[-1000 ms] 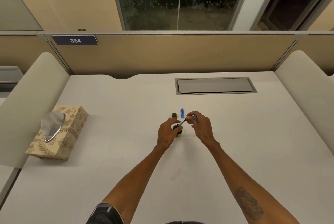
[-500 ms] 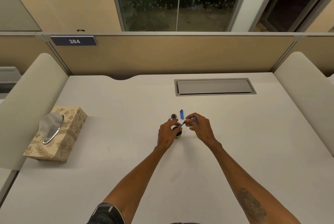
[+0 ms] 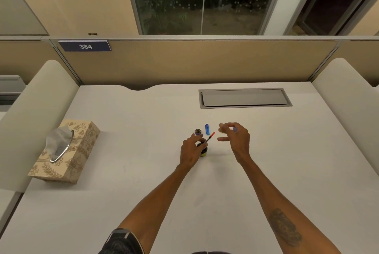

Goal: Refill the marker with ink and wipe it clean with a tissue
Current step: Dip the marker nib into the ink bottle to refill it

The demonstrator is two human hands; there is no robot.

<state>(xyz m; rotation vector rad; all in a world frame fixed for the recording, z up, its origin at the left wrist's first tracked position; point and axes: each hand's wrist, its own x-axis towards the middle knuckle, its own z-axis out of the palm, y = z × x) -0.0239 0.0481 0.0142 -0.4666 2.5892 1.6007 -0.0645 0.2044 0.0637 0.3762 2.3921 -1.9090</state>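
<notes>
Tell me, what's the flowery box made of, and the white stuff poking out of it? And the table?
The tissue box looks like thin cardboard with a matte printed leaf pattern; its edges fold sharply. The tissue poking out looks like soft paper, crumpled and floppy. The desk seems a smooth, pale laminate, flat and faintly shiny, though it could be painted wood underneath.

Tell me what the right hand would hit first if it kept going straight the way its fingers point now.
The right hand has fingers pointing left, toward the marker leaning out of the ink bottle under the left hand. Its red tip likely comes first, though depth is unclear.
</notes>
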